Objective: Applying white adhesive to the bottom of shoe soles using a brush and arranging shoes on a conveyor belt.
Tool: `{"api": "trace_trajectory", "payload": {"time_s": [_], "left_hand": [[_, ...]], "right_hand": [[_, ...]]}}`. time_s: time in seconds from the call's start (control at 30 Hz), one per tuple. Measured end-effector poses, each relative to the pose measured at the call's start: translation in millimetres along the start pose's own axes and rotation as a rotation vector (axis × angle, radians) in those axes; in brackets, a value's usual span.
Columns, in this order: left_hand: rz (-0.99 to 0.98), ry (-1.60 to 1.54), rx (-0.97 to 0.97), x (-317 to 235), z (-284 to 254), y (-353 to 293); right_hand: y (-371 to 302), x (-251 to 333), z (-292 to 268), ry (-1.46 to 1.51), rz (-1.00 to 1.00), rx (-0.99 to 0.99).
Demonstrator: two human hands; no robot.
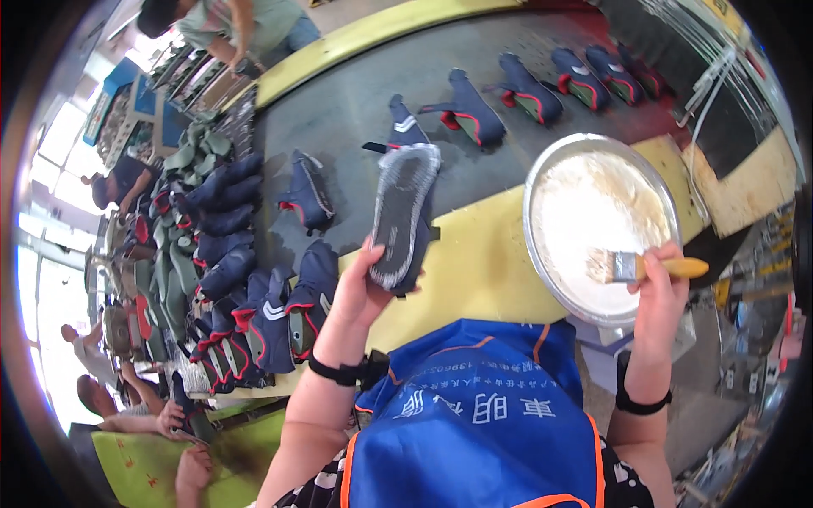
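My left hand [381,275] is closed around the heel end of a dark blue shoe upper [400,216], held bottom up. Its dark insole board and the pale, rough edge around it face me. In my right hand [663,279] is a flat paintbrush [631,267] with a yellow wooden handle and a metal band. The bristles dip into white liquid [584,212] inside a round metal basin [532,229]. Some of the liquid has dried cream-coloured along the basin's far right side.
Several navy shoe uppers [474,118] with red trim lie spaced along a dark conveyor belt [339,110]. More uppers [262,313] and grey-green shoe lasts [174,271] are heaped at the left. Co-workers [123,186] sit or stand beyond. White cables [720,76] hang at the far right.
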State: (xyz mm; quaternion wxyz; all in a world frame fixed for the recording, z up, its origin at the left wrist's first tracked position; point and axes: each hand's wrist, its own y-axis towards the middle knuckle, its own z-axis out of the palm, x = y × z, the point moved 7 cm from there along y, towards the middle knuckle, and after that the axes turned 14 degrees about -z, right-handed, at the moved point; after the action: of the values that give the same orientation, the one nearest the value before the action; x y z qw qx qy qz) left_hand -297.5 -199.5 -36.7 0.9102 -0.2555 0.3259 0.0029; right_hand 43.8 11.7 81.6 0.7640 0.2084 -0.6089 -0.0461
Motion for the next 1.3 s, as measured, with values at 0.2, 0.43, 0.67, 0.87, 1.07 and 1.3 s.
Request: {"api": "trace_trajectory", "payload": {"time_s": [0.2,0.43,0.67,0.87,1.07,1.3], "left_hand": [[0.177,0.213,-0.563,-91,-91,93],[0.032,1.245,-1.189,-126,-155,154],[-0.149,1.314,-1.194,-112,-120,139],[-0.062,1.467,-0.689,-59,-57,77],[-0.097,1.527,-0.567,-28,-38,-22],[0.028,1.561,-0.620,-49,-22,-82]], "right_hand": [[0,-13,-16,-0.053,0.012,-0.051],[-3,-9,-30,-0.107,0.005,-0.109],[-5,-8,-26,-0.103,-0.002,-0.052],[-4,-1,-6,-0.120,-0.032,-0.001],[-2,-9,13,-0.092,-0.005,0.040],[-3,-9,25,-0.122,-0.010,0.060]]}}
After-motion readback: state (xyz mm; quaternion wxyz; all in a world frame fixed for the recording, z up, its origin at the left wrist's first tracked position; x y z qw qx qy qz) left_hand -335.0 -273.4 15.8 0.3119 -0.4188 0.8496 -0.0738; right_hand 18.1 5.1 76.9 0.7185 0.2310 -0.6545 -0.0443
